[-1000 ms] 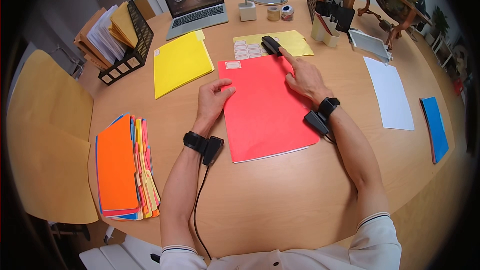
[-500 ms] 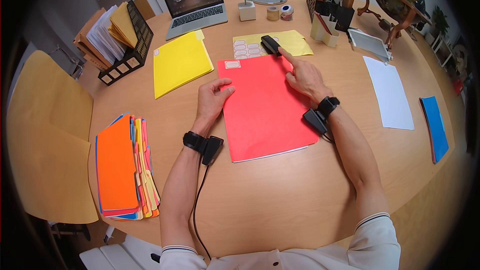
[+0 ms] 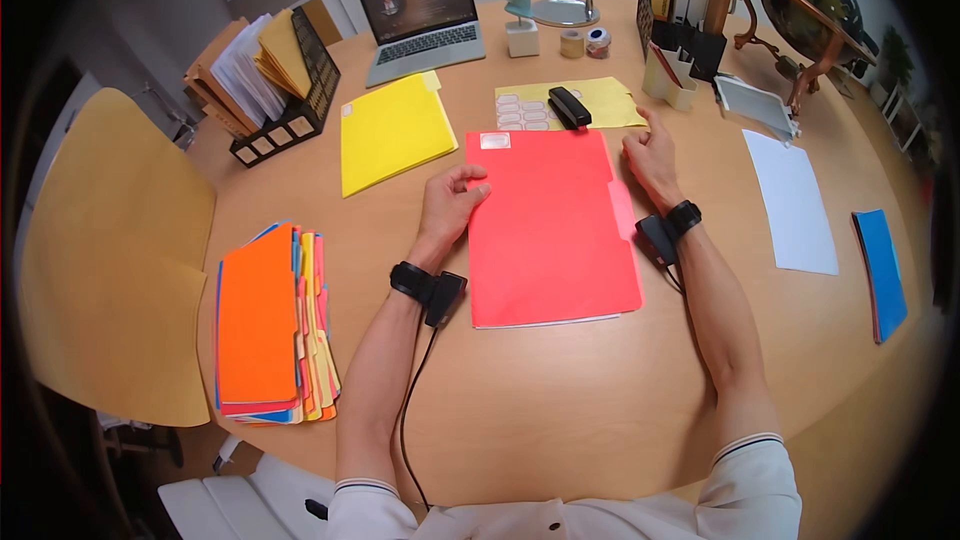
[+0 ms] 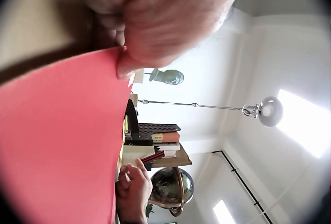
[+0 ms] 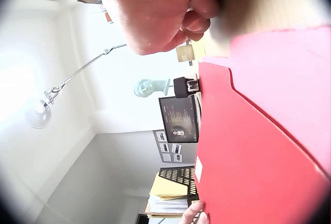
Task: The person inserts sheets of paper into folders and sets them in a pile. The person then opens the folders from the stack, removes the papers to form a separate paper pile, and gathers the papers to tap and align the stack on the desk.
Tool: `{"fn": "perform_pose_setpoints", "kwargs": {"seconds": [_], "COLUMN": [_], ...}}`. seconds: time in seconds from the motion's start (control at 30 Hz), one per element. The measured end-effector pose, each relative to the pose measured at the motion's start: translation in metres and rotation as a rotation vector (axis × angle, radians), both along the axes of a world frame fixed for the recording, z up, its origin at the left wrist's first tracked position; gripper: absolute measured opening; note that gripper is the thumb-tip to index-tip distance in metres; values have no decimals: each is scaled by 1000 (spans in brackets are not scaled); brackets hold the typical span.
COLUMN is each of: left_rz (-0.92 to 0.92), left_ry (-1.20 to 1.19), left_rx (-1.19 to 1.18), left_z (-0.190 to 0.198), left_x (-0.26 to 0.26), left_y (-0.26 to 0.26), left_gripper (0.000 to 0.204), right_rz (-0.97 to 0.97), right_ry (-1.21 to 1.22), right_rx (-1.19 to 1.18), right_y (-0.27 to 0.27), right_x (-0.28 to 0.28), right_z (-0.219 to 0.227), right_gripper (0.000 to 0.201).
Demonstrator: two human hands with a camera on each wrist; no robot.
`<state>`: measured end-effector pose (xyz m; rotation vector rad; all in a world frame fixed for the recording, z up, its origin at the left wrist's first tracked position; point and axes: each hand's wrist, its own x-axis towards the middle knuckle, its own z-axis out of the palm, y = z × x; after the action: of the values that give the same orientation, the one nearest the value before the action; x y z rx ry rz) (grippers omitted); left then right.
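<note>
A red folder [image 3: 550, 230] with a small white label [image 3: 495, 141] lies on the table, a sheet of paper peeking out below its bottom edge. At its left edge, my left hand [image 3: 450, 208] pinches the border, thumb on top in the left wrist view. Beyond the folder's top edge, a black stapler [image 3: 569, 108] stands on a yellow sheet with labels [image 3: 608, 105]. My right hand [image 3: 655, 160] holds nothing, beside the folder's upper right; its index finger points forward near the yellow sheet's corner and the others are loosely curled.
Left are a yellow folder [image 3: 395, 135], a pile of coloured folders [image 3: 258, 325] and a black file rack [image 3: 317, 95]. A laptop [image 3: 425, 40], tape rolls [image 3: 597, 41] and a pen holder [image 3: 668, 85] stand behind. White paper [image 3: 790, 202] and a blue stack [image 3: 881, 275] lie right.
My right hand has left the stapler and moved right, off the folder. The folder has turned slightly, and its right-hand tab now shows. The head view has shifted left.
</note>
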<state>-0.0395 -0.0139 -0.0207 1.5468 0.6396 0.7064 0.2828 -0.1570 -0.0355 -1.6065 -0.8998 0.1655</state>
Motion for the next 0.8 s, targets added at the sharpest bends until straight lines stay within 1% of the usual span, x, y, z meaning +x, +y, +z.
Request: {"fn": "perform_pose_setpoints", "kwargs": {"seconds": [0.1,0.23,0.3,0.37,0.43,0.5,0.57,0.63,0.7,0.73,0.77,0.8], "left_rz": [33,91,77,143,235,299,382,485,484,479,484,547], "left_ry": [41,49,90,190,270,245,314,391,443,486,490,601], "left_rx": [-18,29,49,135,157,147,149,115,86,51,52,33], "left_z": [17,58,90,120,145,163,165,171,170,166,161,155], "left_x": [-16,-56,-93,-131,-173,-216,-276,-318,-362,-379,-391,-401], "left_y": [-9,-12,-3,7,20,25,46,45,46,45,42,39], "left_gripper": [26,30,34,39,49,56,57,55,53,52,52,48], "right_rz": [-38,-8,14,28,48,45,45,36,38,36,29,33], "right_ry": [-52,-21,-3,21,41,43,49,-39,-9,11,-20,-19], "right_rx": [-47,-33,-31,-30,-30,-29,-33,-14,-33,-56,-60,-58], "right_y": [1,0,-3,-4,-5,-9,-9,-2,-8,-10,-8,-7], "right_x": [4,4,-3,-6,-4,-10,-10,0,-10,-14,-11,-8], "right_z": [-1,-1,7,9,8,16,12,-1,12,17,13,8], "right_gripper": [57,53,53,53,53,53,53,53,52,52,49,49]}}
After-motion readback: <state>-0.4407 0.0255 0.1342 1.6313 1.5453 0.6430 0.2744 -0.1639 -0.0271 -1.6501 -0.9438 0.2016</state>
